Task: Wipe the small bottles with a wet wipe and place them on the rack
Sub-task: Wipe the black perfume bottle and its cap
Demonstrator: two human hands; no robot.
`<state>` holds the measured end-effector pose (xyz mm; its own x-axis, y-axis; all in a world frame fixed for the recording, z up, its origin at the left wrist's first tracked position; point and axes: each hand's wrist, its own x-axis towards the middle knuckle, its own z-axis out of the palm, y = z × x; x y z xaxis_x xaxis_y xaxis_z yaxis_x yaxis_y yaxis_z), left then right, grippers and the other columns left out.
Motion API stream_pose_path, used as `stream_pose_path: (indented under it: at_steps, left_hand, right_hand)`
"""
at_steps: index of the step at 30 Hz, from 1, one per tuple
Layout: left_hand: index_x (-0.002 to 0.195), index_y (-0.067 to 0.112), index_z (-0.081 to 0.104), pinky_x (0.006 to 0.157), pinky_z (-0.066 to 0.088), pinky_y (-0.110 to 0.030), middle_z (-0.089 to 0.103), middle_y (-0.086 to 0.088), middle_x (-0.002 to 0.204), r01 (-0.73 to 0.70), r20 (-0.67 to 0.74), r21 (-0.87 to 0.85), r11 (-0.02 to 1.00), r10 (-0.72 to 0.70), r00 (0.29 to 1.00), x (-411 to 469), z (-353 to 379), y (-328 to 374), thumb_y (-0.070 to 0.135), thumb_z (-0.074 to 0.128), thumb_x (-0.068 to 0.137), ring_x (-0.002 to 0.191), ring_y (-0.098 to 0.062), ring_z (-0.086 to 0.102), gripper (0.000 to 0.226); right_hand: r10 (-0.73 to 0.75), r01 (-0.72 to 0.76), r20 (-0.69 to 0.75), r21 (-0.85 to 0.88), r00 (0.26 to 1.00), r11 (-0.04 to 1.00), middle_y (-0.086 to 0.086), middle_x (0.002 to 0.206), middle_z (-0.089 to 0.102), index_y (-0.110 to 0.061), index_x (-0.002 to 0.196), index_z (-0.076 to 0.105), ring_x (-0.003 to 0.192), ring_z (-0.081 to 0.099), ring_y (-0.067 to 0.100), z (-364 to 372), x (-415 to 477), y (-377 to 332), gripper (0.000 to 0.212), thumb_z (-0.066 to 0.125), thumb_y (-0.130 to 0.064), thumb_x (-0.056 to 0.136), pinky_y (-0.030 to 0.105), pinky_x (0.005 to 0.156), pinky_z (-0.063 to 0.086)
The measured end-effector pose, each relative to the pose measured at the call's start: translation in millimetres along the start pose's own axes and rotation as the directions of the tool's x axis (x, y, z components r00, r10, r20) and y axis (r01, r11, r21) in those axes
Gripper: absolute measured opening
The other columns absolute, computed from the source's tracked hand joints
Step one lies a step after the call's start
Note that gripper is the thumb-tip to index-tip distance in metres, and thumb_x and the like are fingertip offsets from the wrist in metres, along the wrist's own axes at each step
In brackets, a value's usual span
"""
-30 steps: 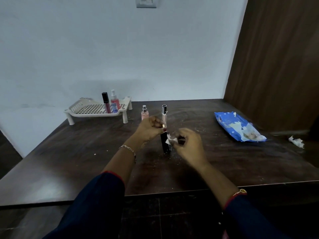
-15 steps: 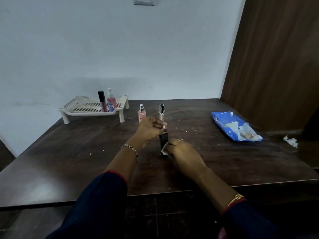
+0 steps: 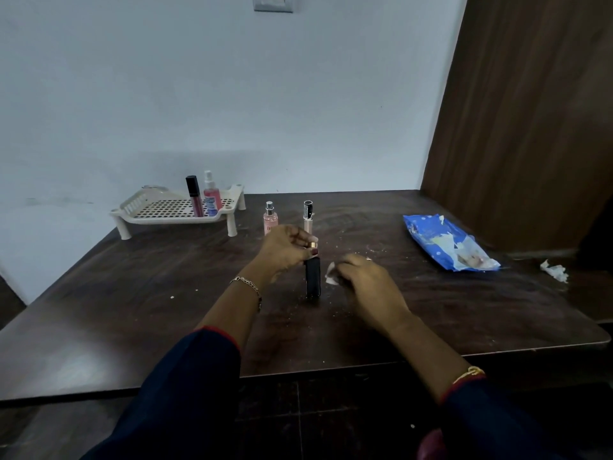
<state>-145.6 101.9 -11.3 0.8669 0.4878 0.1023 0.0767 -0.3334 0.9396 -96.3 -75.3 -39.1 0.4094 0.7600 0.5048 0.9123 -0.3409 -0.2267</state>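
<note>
Black bottle (image 3: 312, 277) stood upright near the middle of the desk (image 3: 99, 310), not yet on the rack (image 3: 172, 215) at the far left corner. The left hand (image 3: 285, 247) pinched its gold collar from above with curled fingers (image 3: 303, 239). The right hand (image 3: 368, 287) lay just beside it, fingers (image 3: 351, 260) curled round a scrap of wet wipe (image 3: 330, 275), apart from the bottle.

The bottle was tall, slim and smooth-sided on a narrow base. Held only at the top, it would likely pivot or skid if the wipe pushed sideways low down. Once damp, its slick body could slip through a light grip. Lifting by the collar alone might pull the cap free.

A pink glass bottle (image 3: 269, 220) and a beige tube (image 3: 307, 215) stood close behind, within reach of a careless knuckle.

The rack looked like cream moulded plastic with a perforated floor and short legs, and already carried a dark-capped tube (image 3: 194, 195) and a pink spray bottle (image 3: 211, 194). A narrow base might sit unevenly on those holes. The desk was dark wood-grain, speckled with crumbs.
</note>
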Motion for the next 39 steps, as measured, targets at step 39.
stream_pose_path:
  at_steps: [39]
  left_hand:
    - [0.102, 0.004, 0.066, 0.06, 0.049, -0.019, 0.072, -0.009, 0.099, -0.023, -0.001, -0.14, 0.99, 0.023, 1.0, -36.7, -23.3, -2.3, 0.006, 0.068, 0.083, 0.079, -0.005, 0.066, 0.02]
  right_hand:
    - [0.623, -0.447, 0.075, 0.763, 0.778, 0.466, -0.011, 0.07, 0.07, -0.022, 0.068, 0.069, 0.068, 0.062, 0.003, 21.1, 4.3, -16.5, 0.023, 0.071, 0.0, 0.074, 0.015, 0.062, 0.048]
